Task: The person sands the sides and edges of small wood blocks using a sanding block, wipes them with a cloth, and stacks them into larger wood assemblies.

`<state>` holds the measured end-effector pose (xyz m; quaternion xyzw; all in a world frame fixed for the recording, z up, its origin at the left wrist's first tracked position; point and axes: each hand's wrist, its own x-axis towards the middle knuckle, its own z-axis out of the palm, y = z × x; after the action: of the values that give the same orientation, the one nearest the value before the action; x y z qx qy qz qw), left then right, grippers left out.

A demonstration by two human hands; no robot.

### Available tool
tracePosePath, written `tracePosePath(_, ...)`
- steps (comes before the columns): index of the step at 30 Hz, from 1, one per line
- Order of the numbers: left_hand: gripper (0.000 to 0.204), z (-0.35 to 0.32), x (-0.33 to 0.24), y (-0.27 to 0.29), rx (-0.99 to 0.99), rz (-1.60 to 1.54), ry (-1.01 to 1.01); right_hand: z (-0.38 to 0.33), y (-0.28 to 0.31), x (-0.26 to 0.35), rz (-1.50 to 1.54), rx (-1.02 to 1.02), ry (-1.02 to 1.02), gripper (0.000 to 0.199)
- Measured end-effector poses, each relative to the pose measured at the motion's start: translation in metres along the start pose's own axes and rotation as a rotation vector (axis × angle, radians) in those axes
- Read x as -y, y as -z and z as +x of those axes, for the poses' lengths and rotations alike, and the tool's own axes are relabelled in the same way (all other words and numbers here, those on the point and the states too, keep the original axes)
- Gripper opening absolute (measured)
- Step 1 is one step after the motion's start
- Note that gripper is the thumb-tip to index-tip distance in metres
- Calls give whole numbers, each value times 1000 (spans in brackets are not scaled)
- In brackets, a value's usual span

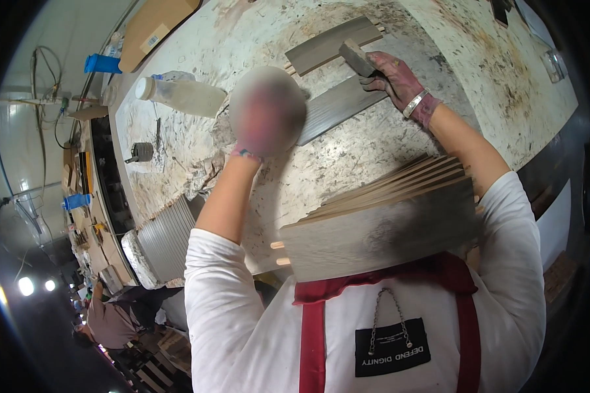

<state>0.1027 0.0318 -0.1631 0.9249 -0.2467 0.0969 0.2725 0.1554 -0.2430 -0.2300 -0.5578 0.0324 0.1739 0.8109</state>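
Grey block juts from the right fingers grasping it; left hand too blurred to tell.

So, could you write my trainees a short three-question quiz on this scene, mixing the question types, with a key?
1. Multiple choice: What does the right hand hold?
a) a paint roller
b) a grey block
c) a pair of scissors

2. True or false: The white-capped bottle is to the left of the left hand.

3. Short answer: Which is nearer the person's red straps, the bottle or the fanned stack of boards?

Key: 1. b; 2. true; 3. the fanned stack of boards.
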Motion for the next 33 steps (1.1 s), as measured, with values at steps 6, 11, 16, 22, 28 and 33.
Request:
tracePosePath(6,68,-28,-13,-32,157,305,-90,-10,-4,18,53,-3,-25,37)
tracePosePath(11,63,-13,-25,36,250,-356,412,-26,41,40,64,-61,98,31)
tracePosePath(16,66,-19,-121,128,270,-535,189,-61,77,72,192,-177,131,28)
tracePosePath(22,77,-43,-190,134,427,40,-182,-84,68,68,225,-280,45,22)
tracePosePath(28,74,2,-164,144,344,-109,-43,-99,84,43,228,-402,36,27)
tracePosePath(33,61,57,-8,45,121,-176,171,-92,80,29,212,-349,3,31)
